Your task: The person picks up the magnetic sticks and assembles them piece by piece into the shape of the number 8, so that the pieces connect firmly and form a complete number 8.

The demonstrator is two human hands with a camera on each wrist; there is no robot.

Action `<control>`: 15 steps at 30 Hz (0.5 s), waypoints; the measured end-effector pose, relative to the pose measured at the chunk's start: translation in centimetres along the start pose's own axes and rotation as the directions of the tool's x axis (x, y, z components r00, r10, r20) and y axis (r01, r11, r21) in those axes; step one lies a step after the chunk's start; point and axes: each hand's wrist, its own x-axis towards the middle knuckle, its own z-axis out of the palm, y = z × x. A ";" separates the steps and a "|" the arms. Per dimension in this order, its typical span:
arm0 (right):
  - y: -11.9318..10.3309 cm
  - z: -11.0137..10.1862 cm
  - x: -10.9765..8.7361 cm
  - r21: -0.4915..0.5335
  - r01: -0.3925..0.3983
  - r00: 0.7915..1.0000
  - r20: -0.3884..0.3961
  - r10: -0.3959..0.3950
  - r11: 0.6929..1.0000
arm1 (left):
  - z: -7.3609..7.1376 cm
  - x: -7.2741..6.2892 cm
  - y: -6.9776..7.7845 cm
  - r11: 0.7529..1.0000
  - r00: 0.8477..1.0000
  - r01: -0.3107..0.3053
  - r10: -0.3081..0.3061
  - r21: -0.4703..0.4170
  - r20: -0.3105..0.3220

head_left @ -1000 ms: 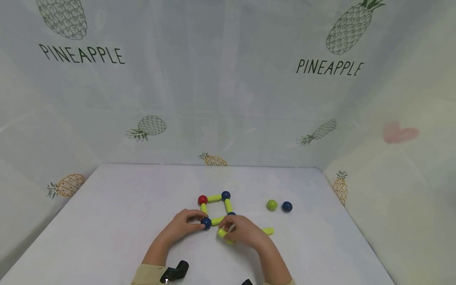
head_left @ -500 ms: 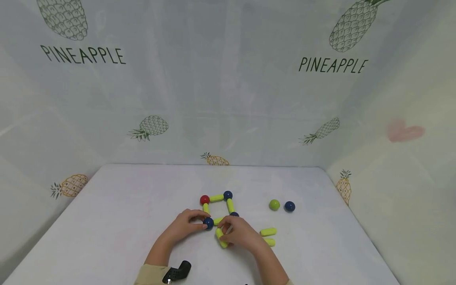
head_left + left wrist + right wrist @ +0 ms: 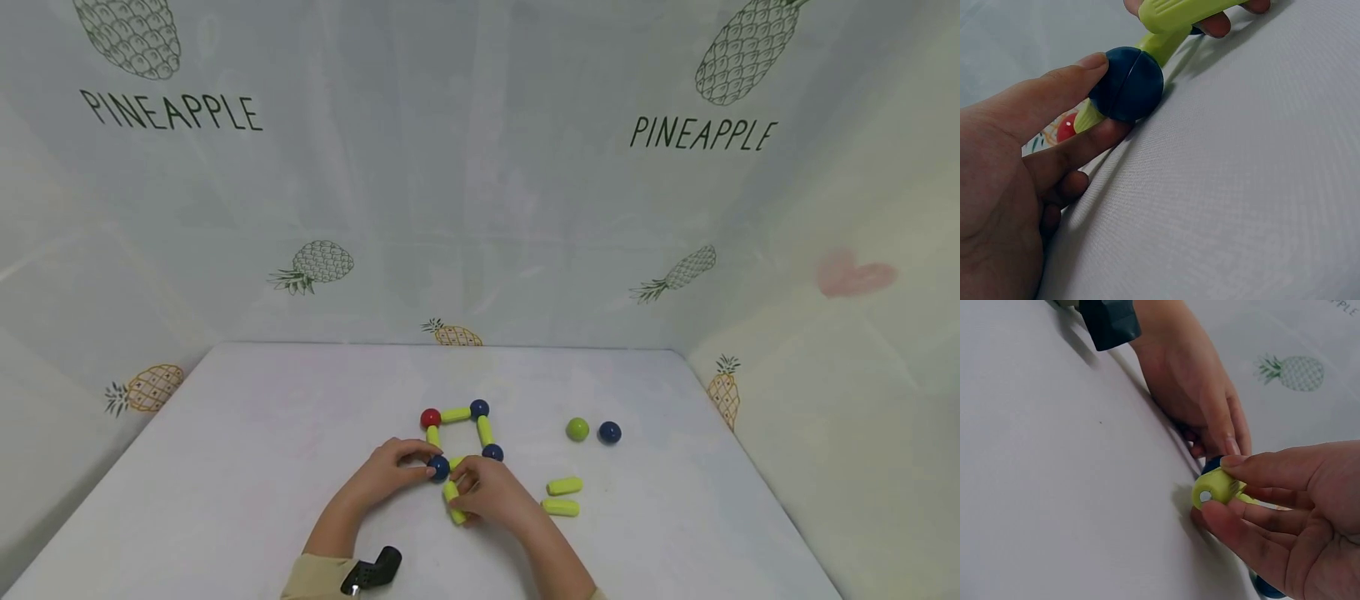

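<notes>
My left hand (image 3: 390, 475) pinches a dark blue ball (image 3: 1127, 84) between thumb and fingers. That ball is the near left corner of a four-sided frame of yellow-green rods, with a red ball (image 3: 431, 418) at the far left and blue balls at the far right (image 3: 479, 408) and near right (image 3: 492, 452). Between thumb and fingers my right hand (image 3: 491, 496) holds a loose yellow-green rod (image 3: 454, 503). Its far end is right at the held ball; the end nearer me shows a pale round tip in the right wrist view. My right fingers partly cover the frame's near rod (image 3: 457, 462).
Two more rods, one farther (image 3: 565, 486) and one nearer (image 3: 562, 507), lie right of my right hand. Beyond them sit a green ball (image 3: 577, 429) and another blue ball (image 3: 610, 432). A pineapple-print curtain (image 3: 480, 167) rises behind the white table (image 3: 225, 467).
My right hand has turned the rod and brought it left, up to the blue ball. The two spare rods have come into view from behind it. My left hand keeps its grip.
</notes>
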 end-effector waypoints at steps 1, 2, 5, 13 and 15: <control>0.1 0.1 0.0 0.004 0.006 1.000 -0.008 -0.006 1.000 | 0.0 0.0 0.0 1.000 1.000 0.001 -0.001 -0.002 0.000; 0.1 0.2 0.1 0.006 0.009 1.000 -0.018 -0.009 1.000 | 0.0 0.0 0.0 1.000 1.000 -0.006 0.006 0.001 0.000; 0.4 0.5 0.3 0.011 0.020 0.998 -0.057 -0.019 1.000 | 0.1 0.0 0.1 1.000 1.000 -0.011 0.011 -0.002 0.004; 0.7 1.1 0.6 0.063 0.022 0.996 -0.090 -0.016 0.998 | 0.0 0.1 0.1 1.000 1.000 -0.015 0.015 0.001 0.002; 0.7 1.2 0.6 0.066 0.019 0.996 -0.090 -0.013 0.998 | 0.0 0.1 0.1 1.000 1.000 -0.016 0.016 0.001 0.004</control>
